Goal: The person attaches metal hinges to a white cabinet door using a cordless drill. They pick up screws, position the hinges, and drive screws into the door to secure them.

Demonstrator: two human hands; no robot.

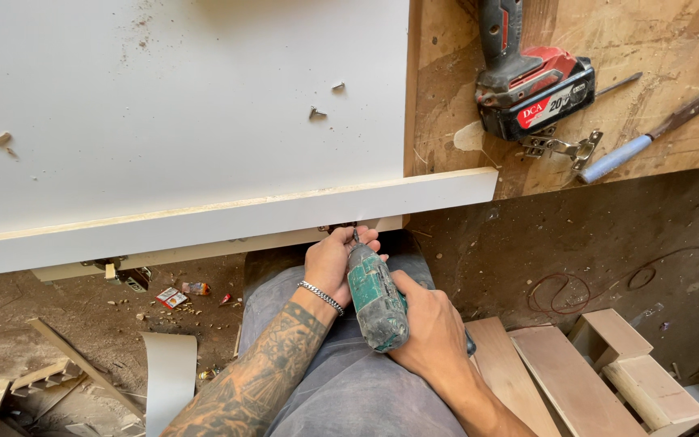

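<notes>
driver (pixel 376 298) in right hand (pixel 434 332), teal and worn, fist fully wrapped round the grip, nose aimed toward 12 o'clock under the lower edge of the white panel (pixel 180 113). left hand (pixel 329 260) sits at 11 o'clock of the tool, fingers curled at the bit tip, seemingly pinching a screw; can't tell for sure, tip is in shadow. both hands at frame centre, over grey-trousered lap. loose screws (pixel 318 112) lie on panel top. red-black drill (pixel 527 77), hinge (pixel 561 147) and chisel (pixel 657 129) on plywood bench (pixel 649 40) at 2 o'clock. judgement: keep bit in line with the screw, push firm before trigger, start slow, clear the steadying fingers once it bites. panel edge strip looks thin, so off-axis driving risks splitting it.
</notes>
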